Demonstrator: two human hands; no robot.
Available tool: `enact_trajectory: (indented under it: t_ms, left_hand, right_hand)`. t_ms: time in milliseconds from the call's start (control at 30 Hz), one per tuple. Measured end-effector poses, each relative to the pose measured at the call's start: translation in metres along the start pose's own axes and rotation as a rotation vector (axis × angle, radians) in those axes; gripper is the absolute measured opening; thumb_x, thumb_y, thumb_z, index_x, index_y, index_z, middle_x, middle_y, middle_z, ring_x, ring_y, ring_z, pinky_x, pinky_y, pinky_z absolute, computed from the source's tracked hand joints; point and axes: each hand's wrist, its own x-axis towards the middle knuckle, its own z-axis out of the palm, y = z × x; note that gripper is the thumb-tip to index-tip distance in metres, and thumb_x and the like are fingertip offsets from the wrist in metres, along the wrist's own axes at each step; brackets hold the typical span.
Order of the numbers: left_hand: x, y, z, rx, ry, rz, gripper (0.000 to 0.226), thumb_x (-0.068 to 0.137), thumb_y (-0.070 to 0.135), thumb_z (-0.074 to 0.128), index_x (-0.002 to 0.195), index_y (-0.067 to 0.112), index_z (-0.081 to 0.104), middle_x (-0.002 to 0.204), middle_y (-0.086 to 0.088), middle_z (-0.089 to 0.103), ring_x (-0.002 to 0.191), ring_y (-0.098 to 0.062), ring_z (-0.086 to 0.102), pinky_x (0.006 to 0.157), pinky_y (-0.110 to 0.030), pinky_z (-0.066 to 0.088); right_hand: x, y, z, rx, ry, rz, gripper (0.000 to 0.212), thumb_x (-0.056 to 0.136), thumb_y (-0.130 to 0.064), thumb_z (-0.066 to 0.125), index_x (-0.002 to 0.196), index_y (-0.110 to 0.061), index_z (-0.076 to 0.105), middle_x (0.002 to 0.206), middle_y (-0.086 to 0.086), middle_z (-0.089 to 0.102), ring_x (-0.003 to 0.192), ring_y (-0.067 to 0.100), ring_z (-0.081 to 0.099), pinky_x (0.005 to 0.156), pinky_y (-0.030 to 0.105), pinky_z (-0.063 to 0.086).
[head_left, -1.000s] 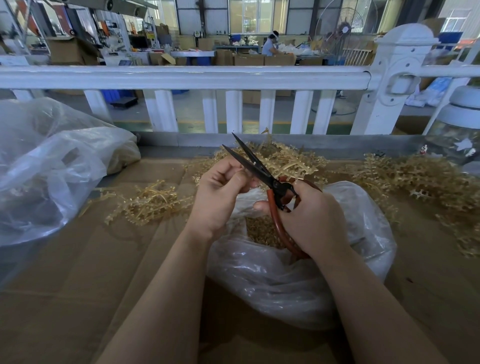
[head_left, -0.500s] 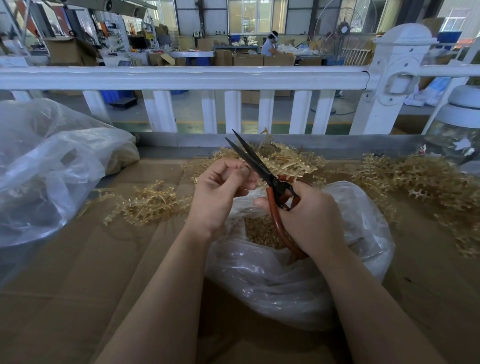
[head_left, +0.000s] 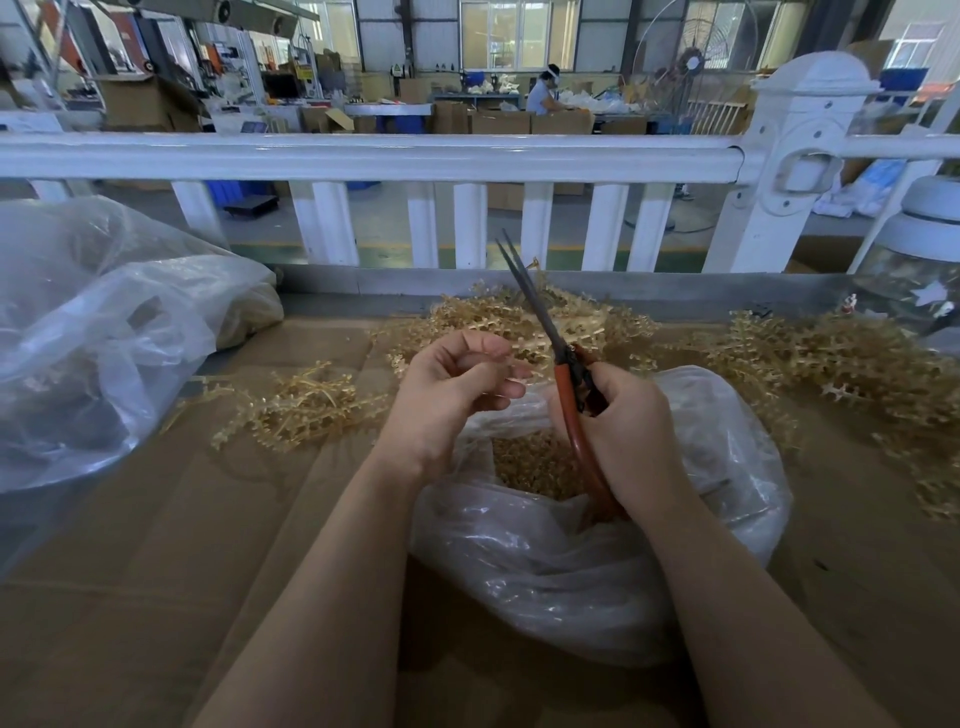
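Your right hand grasps the orange-handled scissors above the open clear bag, blades nearly together. Your left hand curls just beside them; whether it holds anything is unclear. Heaps of gold plastic sprigs lie behind the bag, with a white railing beyond.

Open cardboard near left; sprig piles crowd ahead.

Head-worn, looking down, near scissors
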Motion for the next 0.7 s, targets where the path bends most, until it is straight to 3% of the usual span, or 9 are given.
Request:
enact_trajectory:
  t_ms: [167, 300, 467, 600, 700]
  left_hand:
    - [-0.0016, 0.0008, -0.0042, 0.014, -0.088, -0.115, 0.019, 0.085, -0.011, 0.062, 0.087, 0.008, 0.057, 0.077, -0.010, 0.073, 0.064, -0.015, 0.068, 0.058, -0.020, 0.053]
    - [-0.0028, 0.0001, -0.0048, 0.023, -0.152, -0.160, 0.014, 0.076, 0.015, 0.072, 0.082, 0.008, 0.061, 0.081, -0.010, 0.074, 0.064, -0.012, 0.066, 0.057, -0.018, 0.052]
    - [-0.0041, 0.0016, -0.0084, 0.004, -0.184, -0.279, 0.017, 0.072, 0.016, 0.074, 0.086, 0.011, 0.066, 0.082, -0.013, 0.075, 0.060, -0.013, 0.069, 0.051, -0.017, 0.050]
    - [-0.0063, 0.0045, -0.0095, 0.103, -0.321, -0.342, 0.013, 0.077, 0.021, 0.073, 0.088, 0.015, 0.077, 0.083, -0.011, 0.074, 0.060, -0.011, 0.066, 0.053, -0.015, 0.049]
    - [-0.0067, 0.0049, -0.0102, 0.082, -0.326, -0.331, 0.014, 0.078, 0.021, 0.072, 0.088, 0.014, 0.077, 0.079, -0.008, 0.074, 0.058, -0.008, 0.063, 0.053, -0.014, 0.048]
  right_hand:
    - [0.0004, -0.0005, -0.0023, 0.109, 0.000, 0.007, 0.028, 0.092, -0.025, 0.071, 0.073, -0.004, 0.064, 0.062, 0.011, 0.063, 0.061, 0.033, 0.059, 0.061, 0.052, 0.052]
    - [-0.0002, -0.0022, -0.0024, 0.125, 0.009, -0.020, 0.028, 0.092, -0.021, 0.070, 0.073, -0.003, 0.063, 0.063, 0.014, 0.062, 0.063, 0.036, 0.058, 0.060, 0.051, 0.050]
    - [-0.0012, -0.0044, -0.0037, 0.126, 0.004, -0.032, 0.024, 0.090, -0.020, 0.072, 0.072, -0.006, 0.062, 0.062, 0.006, 0.060, 0.063, 0.034, 0.057, 0.061, 0.050, 0.049]
    - [-0.0023, -0.0067, -0.0035, 0.104, -0.001, -0.048, 0.025, 0.090, -0.023, 0.072, 0.073, -0.005, 0.063, 0.064, 0.013, 0.061, 0.064, 0.035, 0.057, 0.061, 0.053, 0.050]
    - [-0.0028, -0.0077, -0.0029, 0.104, 0.004, -0.037, 0.026, 0.090, -0.027, 0.072, 0.076, -0.007, 0.065, 0.066, 0.013, 0.063, 0.066, 0.035, 0.058, 0.063, 0.052, 0.051]
